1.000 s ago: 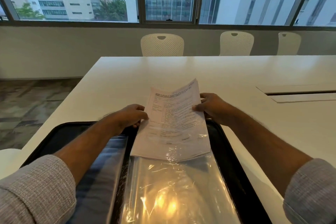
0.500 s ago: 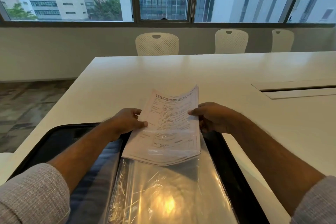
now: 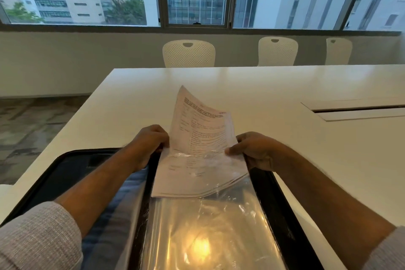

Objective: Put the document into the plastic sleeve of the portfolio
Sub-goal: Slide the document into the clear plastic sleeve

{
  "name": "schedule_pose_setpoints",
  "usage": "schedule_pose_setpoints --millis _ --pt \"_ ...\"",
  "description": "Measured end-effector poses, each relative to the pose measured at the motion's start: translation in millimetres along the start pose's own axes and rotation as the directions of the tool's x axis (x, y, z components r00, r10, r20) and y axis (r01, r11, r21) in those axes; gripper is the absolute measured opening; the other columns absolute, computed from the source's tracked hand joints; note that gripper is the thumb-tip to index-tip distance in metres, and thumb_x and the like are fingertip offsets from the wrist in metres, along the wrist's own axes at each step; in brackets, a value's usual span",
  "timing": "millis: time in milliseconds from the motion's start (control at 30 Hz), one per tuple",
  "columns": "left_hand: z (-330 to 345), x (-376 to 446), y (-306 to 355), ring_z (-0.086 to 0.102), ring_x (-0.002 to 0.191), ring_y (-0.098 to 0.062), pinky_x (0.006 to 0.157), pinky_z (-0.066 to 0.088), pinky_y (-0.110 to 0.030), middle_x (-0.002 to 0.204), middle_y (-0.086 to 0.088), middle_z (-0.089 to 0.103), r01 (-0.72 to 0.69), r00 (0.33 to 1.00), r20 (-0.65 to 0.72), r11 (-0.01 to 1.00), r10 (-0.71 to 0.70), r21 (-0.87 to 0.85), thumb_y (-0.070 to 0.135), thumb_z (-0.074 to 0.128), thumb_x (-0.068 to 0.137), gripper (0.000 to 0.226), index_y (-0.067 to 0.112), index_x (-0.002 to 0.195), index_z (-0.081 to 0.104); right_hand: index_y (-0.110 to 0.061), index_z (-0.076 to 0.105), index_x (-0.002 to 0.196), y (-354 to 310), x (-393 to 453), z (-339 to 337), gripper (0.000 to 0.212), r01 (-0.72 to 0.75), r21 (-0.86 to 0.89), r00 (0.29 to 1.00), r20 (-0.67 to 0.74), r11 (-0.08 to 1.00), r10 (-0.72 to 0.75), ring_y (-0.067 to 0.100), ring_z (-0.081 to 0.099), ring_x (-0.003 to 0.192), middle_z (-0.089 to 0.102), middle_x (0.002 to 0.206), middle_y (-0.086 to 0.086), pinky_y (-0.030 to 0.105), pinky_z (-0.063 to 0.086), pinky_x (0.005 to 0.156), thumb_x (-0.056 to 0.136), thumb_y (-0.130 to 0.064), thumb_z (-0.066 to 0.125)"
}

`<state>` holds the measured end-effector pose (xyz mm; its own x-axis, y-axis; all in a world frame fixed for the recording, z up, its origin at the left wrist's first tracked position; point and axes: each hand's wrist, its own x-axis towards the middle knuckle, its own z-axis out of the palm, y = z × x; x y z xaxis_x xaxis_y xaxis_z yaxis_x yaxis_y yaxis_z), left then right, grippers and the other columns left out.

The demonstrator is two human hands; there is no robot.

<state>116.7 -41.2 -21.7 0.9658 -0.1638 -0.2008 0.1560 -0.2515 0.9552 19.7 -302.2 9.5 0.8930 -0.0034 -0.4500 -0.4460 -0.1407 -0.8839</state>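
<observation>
A printed paper document point(image 3: 201, 136) of several sheets stands tilted above the open black portfolio point(image 3: 274, 199), its lower half inside the mouth of a clear plastic sleeve point(image 3: 208, 226). My left hand point(image 3: 149, 140) pinches the document's left edge together with the sleeve's opening. On the right edge, my right hand point(image 3: 252, 151) grips the sheets and the plastic. The top left corner of the document curls up toward the far side of the table. Glare from a lamp shines on the lower part of the sleeve.
The portfolio lies at the near edge of a large white table point(image 3: 285, 85). A cable hatch point(image 3: 359, 109) is set into the table at the right. Three white chairs point(image 3: 188, 53) stand along the far side under the windows. Floor lies to the left.
The document has slid deeper into the sleeve and its top has lifted and curled. Both hands have moved nearer along the document's edges.
</observation>
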Motion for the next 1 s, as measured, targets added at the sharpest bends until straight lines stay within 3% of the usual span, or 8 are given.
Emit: schedule_pose_setpoints --millis 167,267,433,567,667,733,833,1000 --pt "3.1 4.4 -5.5 0.069 0.080 -0.023 0.061 0.058 -0.032 0.096 -0.008 0.067 -0.043 0.994 -0.088 0.960 0.069 0.276 0.008 0.067 0.081 0.041 0.021 0.115 0.048 0.013 0.062 0.109 3.9 7.7 6.5 0.029 0.094 -0.024 0.955 -0.280 0.995 -0.097 0.035 0.066 0.090 0.067 0.107 0.025 0.044 0.053 0.088 0.082 0.003 0.067" --pt "6.8 8.9 -11.4 0.063 0.087 -0.017 0.067 0.050 -0.026 0.109 -0.004 0.063 -0.123 0.983 -0.064 0.879 0.172 0.461 0.021 0.070 0.084 0.046 0.023 0.126 0.052 0.012 0.065 0.102 11.2 15.6 7.8 0.027 0.057 -0.074 0.938 -0.337 0.996 -0.079 0.035 0.067 0.092 0.068 0.102 0.023 0.044 0.054 0.089 0.081 -0.004 0.071" --pt "7.8 10.0 -14.5 0.062 0.092 -0.020 0.072 0.048 -0.026 0.112 -0.007 0.064 -0.095 0.962 -0.177 0.868 0.205 0.488 0.034 0.071 0.087 0.059 0.014 0.137 0.048 0.013 0.065 0.093 20.6 27.9 10.4 0.029 0.105 0.026 0.901 -0.425 0.994 -0.084 0.033 0.067 0.092 0.068 0.100 0.024 0.039 0.054 0.087 0.079 -0.011 0.076" --pt "8.7 8.0 -15.3 0.065 0.090 -0.021 0.074 0.049 -0.026 0.114 -0.012 0.070 -0.101 0.946 -0.199 0.816 0.256 0.570 0.022 0.071 0.087 0.037 0.006 0.120 0.064 0.003 0.064 0.083 21.3 27.7 13.3 0.022 0.065 -0.027 0.883 -0.464 0.998 -0.070 0.027 0.068 0.076 0.070 0.086 0.019 0.034 0.058 0.067 0.078 -0.014 0.077" --pt "1.9 9.9 -12.2 0.069 0.083 -0.021 0.078 0.058 -0.034 0.103 -0.011 0.073 -0.027 0.972 -0.197 0.890 0.131 0.456 0.015 0.075 0.082 0.025 0.008 0.105 0.069 -0.007 0.060 0.071 18.4 23.8 13.8 0.019 0.033 -0.044 0.866 -0.498 0.998 -0.051 0.017 0.063 0.062 0.064 0.071 0.008 0.021 0.047 0.047 0.076 -0.011 0.078" --pt "-4.3 9.2 -8.2 0.072 0.078 -0.023 0.072 0.061 -0.038 0.092 -0.009 0.073 0.033 0.987 -0.157 0.930 0.026 0.365 0.011 0.077 0.081 0.018 0.012 0.096 0.067 -0.010 0.055 0.066 15.7 21.3 13.9 0.025 0.027 -0.022 0.865 -0.500 0.999 -0.035 0.016 0.062 0.061 0.061 0.070 0.006 0.022 0.048 0.047 0.074 -0.006 0.079" --pt "-9.2 6.5 -4.2 0.073 0.061 -0.016 0.048 0.056 -0.027 0.078 -0.005 0.073 0.064 0.994 -0.108 0.946 -0.031 0.317 0.007 0.077 0.080 0.018 0.015 0.089 0.063 -0.003 0.061 0.083 12.5 17.8 15.0 0.018 0.030 -0.002 0.886 -0.463 1.000 -0.027 0.019 0.064 0.069 0.065 0.083 0.011 0.022 0.050 0.050 0.075 -0.003 0.077" --pt "-2.4 8.2 2.3 0.071 0.075 -0.024 0.055 0.057 -0.032 0.088 -0.011 0.071 0.126 0.981 -0.173 0.966 -0.087 0.225 0.010 0.083 0.075 0.025 0.012 0.087 0.061 -0.003 0.058 0.100 16.6 13.5 18.1 0.024 0.129 0.108 0.906 -0.417 0.986 -0.072 0.020 0.066 0.076 0.064 0.085 0.008 0.026 0.057 0.064 0.080 0.002 0.071"
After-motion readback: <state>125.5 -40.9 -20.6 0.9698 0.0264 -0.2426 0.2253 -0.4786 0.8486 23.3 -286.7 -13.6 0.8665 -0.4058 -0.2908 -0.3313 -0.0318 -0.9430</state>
